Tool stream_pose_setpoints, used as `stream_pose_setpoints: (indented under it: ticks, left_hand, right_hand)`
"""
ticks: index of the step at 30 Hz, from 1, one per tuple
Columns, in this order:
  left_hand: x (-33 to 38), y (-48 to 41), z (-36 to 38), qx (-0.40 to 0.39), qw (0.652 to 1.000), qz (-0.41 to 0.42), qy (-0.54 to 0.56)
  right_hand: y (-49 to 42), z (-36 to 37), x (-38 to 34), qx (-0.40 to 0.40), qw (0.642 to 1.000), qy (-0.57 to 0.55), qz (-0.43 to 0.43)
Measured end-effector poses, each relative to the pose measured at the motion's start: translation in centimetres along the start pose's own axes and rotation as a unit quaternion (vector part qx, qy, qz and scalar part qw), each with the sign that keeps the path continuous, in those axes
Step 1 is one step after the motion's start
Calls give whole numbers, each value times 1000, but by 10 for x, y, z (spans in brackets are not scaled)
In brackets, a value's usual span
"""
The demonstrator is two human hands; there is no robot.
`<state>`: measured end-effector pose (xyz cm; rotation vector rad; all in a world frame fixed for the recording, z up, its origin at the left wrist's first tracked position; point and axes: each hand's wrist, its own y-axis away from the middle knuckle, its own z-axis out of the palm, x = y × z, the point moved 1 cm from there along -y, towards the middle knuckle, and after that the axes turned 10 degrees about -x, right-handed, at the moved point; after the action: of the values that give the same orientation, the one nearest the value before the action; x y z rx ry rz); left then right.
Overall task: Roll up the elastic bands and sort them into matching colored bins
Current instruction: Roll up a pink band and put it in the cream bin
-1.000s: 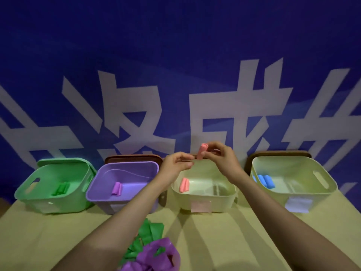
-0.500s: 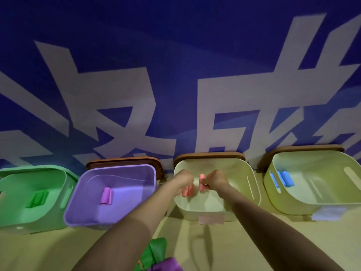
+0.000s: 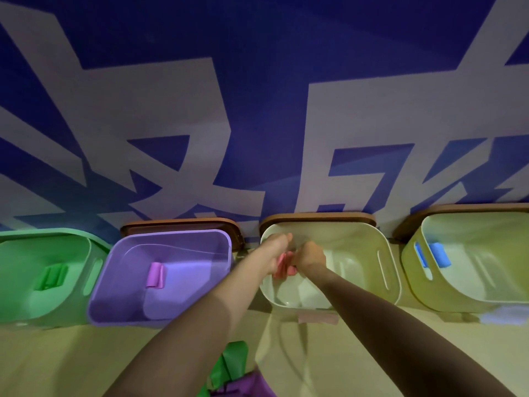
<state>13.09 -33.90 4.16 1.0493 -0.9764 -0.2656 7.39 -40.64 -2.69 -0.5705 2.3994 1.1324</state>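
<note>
Both my hands reach down into the cream bin (image 3: 385, 250) that carries a pink label (image 3: 317, 318). My right hand (image 3: 311, 255) is curled with its fingers around a rolled pink band (image 3: 292, 270). Another pink roll (image 3: 279, 271) lies just left of it, partly under my left hand (image 3: 275, 247). My left hand's fingers are hidden behind its back. The green bin (image 3: 96, 246) holds a green roll (image 3: 51, 277). A purple roll (image 3: 156, 275) lies in the purple bin (image 3: 174, 234). The far right bin (image 3: 412, 270) holds blue rolls (image 3: 439, 255).
Loose green bands (image 3: 232, 365) and purple bands (image 3: 250, 386) lie heaped on the tan table (image 3: 57, 362) near its front edge, between my forearms. Brown lids (image 3: 183, 222) lean behind the bins against a blue wall with large white characters.
Both hands have moved forward and down from above the cream bin's rim into the bin, carrying the pink roll down beside the one lying there. My head has leaned closer.
</note>
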Motion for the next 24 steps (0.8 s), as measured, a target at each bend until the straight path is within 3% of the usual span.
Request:
stream_pose_setpoints:
  ticks: [11, 17, 20, 24]
  left_hand:
    - [-4, -6, -4, 22, 1000, 2, -3]
    - [1, 13, -7, 23, 998, -6, -51]
    - [3, 33, -3, 27, 996, 31, -80]
    - [-2, 63, -5, -7, 997, 77, 11]
  right_hand:
    - [-3, -7, 2, -58, 998, -35, -1]
    - [3, -18, 0, -69, 992, -103, 7]
    - [16, -30, 0, -70, 984, -162, 11]
    - [52, -44, -4, -63, 979, -192, -1]
